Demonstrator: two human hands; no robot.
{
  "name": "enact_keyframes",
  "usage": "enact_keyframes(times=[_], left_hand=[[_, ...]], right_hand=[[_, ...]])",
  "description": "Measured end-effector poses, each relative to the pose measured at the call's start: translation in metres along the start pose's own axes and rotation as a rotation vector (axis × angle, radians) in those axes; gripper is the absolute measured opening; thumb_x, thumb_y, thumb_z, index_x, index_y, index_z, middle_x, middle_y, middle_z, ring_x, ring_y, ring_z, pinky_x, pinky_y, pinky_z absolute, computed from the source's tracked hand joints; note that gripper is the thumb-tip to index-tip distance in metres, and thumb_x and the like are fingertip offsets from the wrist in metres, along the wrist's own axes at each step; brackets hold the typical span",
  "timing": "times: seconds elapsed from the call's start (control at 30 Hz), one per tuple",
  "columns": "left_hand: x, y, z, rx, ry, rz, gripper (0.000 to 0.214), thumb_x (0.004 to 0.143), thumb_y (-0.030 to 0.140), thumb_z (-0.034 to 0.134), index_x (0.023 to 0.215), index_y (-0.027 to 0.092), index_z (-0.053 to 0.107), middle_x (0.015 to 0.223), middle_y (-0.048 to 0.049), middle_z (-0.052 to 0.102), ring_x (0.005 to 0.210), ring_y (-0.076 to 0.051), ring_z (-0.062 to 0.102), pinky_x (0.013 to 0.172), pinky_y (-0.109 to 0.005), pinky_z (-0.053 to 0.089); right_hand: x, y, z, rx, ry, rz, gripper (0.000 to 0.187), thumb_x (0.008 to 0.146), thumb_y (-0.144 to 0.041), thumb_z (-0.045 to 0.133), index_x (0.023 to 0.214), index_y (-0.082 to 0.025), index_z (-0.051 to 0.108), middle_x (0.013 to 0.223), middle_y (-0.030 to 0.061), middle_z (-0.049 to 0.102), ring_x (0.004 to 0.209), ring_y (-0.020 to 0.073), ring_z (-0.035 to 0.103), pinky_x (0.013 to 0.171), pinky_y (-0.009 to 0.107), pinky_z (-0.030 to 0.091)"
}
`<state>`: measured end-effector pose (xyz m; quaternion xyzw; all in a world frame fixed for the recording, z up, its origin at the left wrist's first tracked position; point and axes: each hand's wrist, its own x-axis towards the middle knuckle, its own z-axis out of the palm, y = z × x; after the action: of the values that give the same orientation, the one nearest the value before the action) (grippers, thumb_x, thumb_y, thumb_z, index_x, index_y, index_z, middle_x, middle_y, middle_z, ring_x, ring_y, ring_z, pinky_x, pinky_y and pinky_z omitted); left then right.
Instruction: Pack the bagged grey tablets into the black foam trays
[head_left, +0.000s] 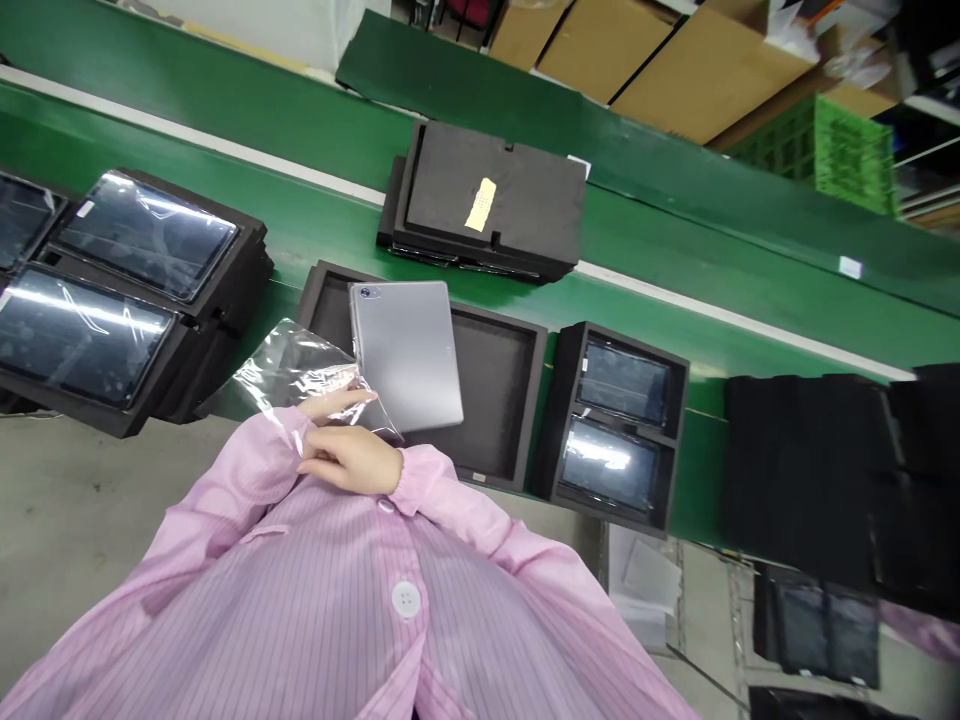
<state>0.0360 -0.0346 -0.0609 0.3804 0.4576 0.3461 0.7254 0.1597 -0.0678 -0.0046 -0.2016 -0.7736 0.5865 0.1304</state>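
Observation:
A grey tablet (409, 355), back up with its camera in the upper left corner, is over a shallow black foam tray (499, 395). My left hand (330, 403) is at the tablet's lower left edge, its fingers closed there; the grip is partly hidden by film. A clear plastic bag (289, 360) spreads left of the tablet and overlaps its lower left corner. My right hand (356, 460) crosses just below my left, fingers pointing left and closed on the bag's lower edge.
Black foam trays with tablets, screens up, stand left (150, 235) and right (622, 385). Behind is a foam stack (495, 190) with a yellow label. More dark foam (802, 470) lies far right on the green bench (315, 225). Cardboard boxes (705, 70) and a green crate (855, 155) stand beyond.

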Motion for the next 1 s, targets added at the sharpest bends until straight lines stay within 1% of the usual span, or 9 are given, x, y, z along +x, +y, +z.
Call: enact_keyframes(times=[0.07,0.13,0.23,0.33,0.4,0.5,0.63,0.83,1.0], left_hand=[[0.002,-0.001,0.000,-0.012,-0.001,0.004,0.053,0.069,0.029,0.081,0.117,0.017,0.063,0.109,-0.0077,0.073,0.110,-0.028,0.066,0.101,-0.040,0.048],[0.003,-0.002,-0.001,-0.039,-0.019,-0.017,0.055,0.068,0.029,0.081,0.117,0.014,0.061,0.112,-0.0092,0.073,0.108,-0.027,0.067,0.099,-0.040,0.049],[0.004,-0.004,-0.001,-0.089,-0.004,-0.091,0.056,0.067,0.030,0.081,0.117,0.016,0.059,0.115,-0.0091,0.072,0.109,-0.025,0.067,0.095,-0.037,0.051],[0.004,-0.005,-0.001,-0.130,0.024,-0.176,0.059,0.064,0.031,0.083,0.116,0.019,0.059,0.115,-0.0084,0.072,0.110,-0.025,0.067,0.091,-0.036,0.053],[0.004,-0.005,0.000,-0.108,0.051,-0.193,0.059,0.063,0.032,0.084,0.115,0.018,0.060,0.114,-0.0088,0.072,0.107,-0.025,0.067,0.090,-0.036,0.053],[0.005,-0.006,-0.001,-0.079,0.077,-0.189,0.061,0.062,0.033,0.085,0.115,0.018,0.061,0.113,-0.0090,0.072,0.104,-0.025,0.068,0.088,-0.037,0.054],[0.006,-0.008,-0.002,-0.037,0.083,-0.171,0.061,0.064,0.036,0.085,0.117,0.018,0.061,0.116,-0.0095,0.071,0.104,-0.025,0.068,0.090,-0.038,0.053],[0.004,-0.010,0.003,0.051,0.209,-0.048,0.058,0.064,0.048,0.084,0.107,0.012,0.065,0.111,-0.0125,0.074,0.105,-0.028,0.067,0.095,-0.041,0.052],[-0.011,-0.006,-0.005,0.042,0.216,-0.038,0.062,0.066,0.058,0.080,0.106,0.013,0.065,0.106,-0.0111,0.075,0.099,-0.028,0.069,0.089,-0.038,0.054]], right_hand=[[-0.007,-0.004,-0.008,0.089,0.060,-0.009,0.020,0.093,-0.033,0.062,0.078,-0.021,0.056,0.071,-0.0030,0.060,0.064,0.0117,0.052,0.064,0.025,0.043],[-0.017,-0.008,-0.022,0.184,0.184,-0.003,0.024,0.092,-0.039,0.062,0.077,-0.021,0.059,0.067,-0.0028,0.060,0.060,0.0111,0.051,0.061,0.025,0.044],[-0.041,-0.001,-0.055,0.290,0.554,0.116,0.030,0.087,-0.048,0.063,0.075,-0.021,0.058,0.065,-0.0029,0.057,0.054,0.0104,0.048,0.055,0.025,0.043],[-0.068,0.027,-0.094,0.316,1.016,0.358,0.035,0.085,-0.055,0.057,0.074,-0.022,0.055,0.058,-0.0064,0.047,0.046,0.0082,0.039,0.048,0.023,0.037],[-0.083,0.051,-0.112,0.293,1.150,0.496,0.038,0.082,-0.059,0.056,0.080,-0.021,0.058,0.063,-0.0060,0.049,0.047,0.0076,0.038,0.048,0.023,0.037],[-0.094,0.077,-0.113,0.275,1.125,0.596,0.045,0.074,-0.061,0.062,0.084,-0.017,0.065,0.071,-0.0021,0.060,0.056,0.0098,0.048,0.054,0.024,0.043],[-0.091,0.084,-0.090,0.277,1.048,0.644,0.043,0.062,-0.053,0.078,0.079,-0.014,0.070,0.075,0.0024,0.071,0.073,0.0174,0.061,0.070,0.030,0.050],[-0.095,0.071,-0.079,0.448,1.051,0.642,0.050,0.061,-0.061,0.076,0.079,-0.016,0.068,0.074,0.0038,0.072,0.069,0.0187,0.065,0.068,0.032,0.053],[-0.130,0.043,-0.089,0.589,1.096,0.667,0.055,0.055,-0.067,0.077,0.081,-0.019,0.067,0.072,0.0052,0.073,0.066,0.0236,0.069,0.062,0.037,0.056]])
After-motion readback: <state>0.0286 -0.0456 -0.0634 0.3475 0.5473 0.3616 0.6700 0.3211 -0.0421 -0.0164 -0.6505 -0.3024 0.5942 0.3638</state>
